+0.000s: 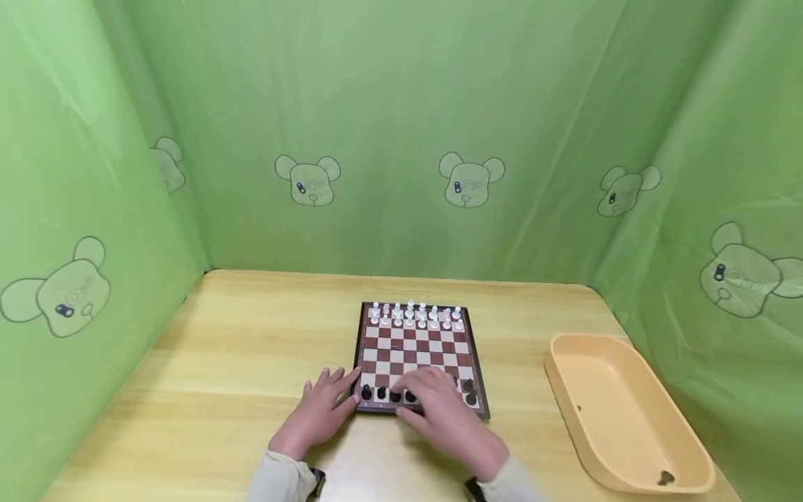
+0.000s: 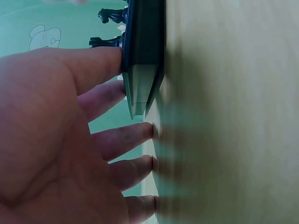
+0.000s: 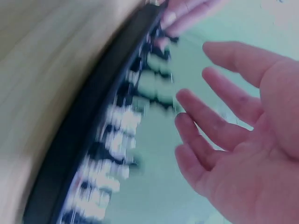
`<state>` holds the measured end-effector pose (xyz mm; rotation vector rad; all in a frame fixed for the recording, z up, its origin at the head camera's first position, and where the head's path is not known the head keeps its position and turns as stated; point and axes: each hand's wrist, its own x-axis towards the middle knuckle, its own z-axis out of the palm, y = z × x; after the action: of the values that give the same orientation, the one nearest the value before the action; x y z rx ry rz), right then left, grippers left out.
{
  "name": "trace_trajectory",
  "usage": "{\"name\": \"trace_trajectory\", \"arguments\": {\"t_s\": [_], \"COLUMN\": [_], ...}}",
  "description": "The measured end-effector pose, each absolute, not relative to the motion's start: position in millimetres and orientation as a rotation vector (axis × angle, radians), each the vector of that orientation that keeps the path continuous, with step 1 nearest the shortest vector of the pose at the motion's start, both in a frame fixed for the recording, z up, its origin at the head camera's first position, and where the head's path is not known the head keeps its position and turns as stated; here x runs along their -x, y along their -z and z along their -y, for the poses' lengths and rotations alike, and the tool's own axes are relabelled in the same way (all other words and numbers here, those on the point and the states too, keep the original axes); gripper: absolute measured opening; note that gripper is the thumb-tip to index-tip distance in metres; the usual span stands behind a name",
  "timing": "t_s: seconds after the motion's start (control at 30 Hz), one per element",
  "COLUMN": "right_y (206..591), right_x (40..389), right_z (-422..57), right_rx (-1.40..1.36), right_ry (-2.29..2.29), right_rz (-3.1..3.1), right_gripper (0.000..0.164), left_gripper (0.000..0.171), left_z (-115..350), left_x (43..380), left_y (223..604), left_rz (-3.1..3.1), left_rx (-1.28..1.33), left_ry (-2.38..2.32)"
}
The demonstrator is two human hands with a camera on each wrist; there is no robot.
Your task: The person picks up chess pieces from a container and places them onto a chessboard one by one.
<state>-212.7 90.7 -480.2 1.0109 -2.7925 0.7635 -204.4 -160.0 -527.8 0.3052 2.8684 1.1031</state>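
Observation:
A brown-and-white chessboard [image 1: 403, 345] with a dark frame lies on the table. White chessmen [image 1: 410, 315] fill its two far rows. Along the near edge stand several black chessmen [image 1: 381, 393], partly covered by my right hand [image 1: 448, 418]. That hand hovers over the near rows; in the right wrist view its fingers are spread and hold nothing. At the near left corner my left hand [image 1: 316, 415] touches the board's side with thumb and index finger, its other fingertips on the table. A black rook [image 2: 105, 42] and a black knight [image 2: 112, 16] stand beside the left thumb.
An orange tray [image 1: 567, 411] stands on the table to the right. Inside it lie a dark chess piece [image 1: 666, 478] at the near end and a small dark bit [image 1: 579, 408] by the left wall. Green curtains [image 1: 389, 139] enclose the table at the back and both sides.

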Motion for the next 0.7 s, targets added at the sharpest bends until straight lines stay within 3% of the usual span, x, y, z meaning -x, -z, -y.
{"name": "trace_trajectory", "arguments": {"t_s": [0.47, 0.7], "right_y": [463.7, 477.2], "right_x": [189.9, 185.2], "right_z": [-301.4, -370.3], "right_rx": [-0.39, -0.154], "right_ry": [-0.723, -0.54], "right_rz": [2.6, 3.117], "right_gripper": [0.034, 0.061], "left_gripper": [0.052, 0.053], "left_z": [158.6, 159.2], "left_x": [193.4, 193.9], "left_y": [531.7, 531.1], "left_rz": [-2.855, -2.849], "left_rx": [-0.287, -0.28], "left_ry": [-1.126, -1.121]}}
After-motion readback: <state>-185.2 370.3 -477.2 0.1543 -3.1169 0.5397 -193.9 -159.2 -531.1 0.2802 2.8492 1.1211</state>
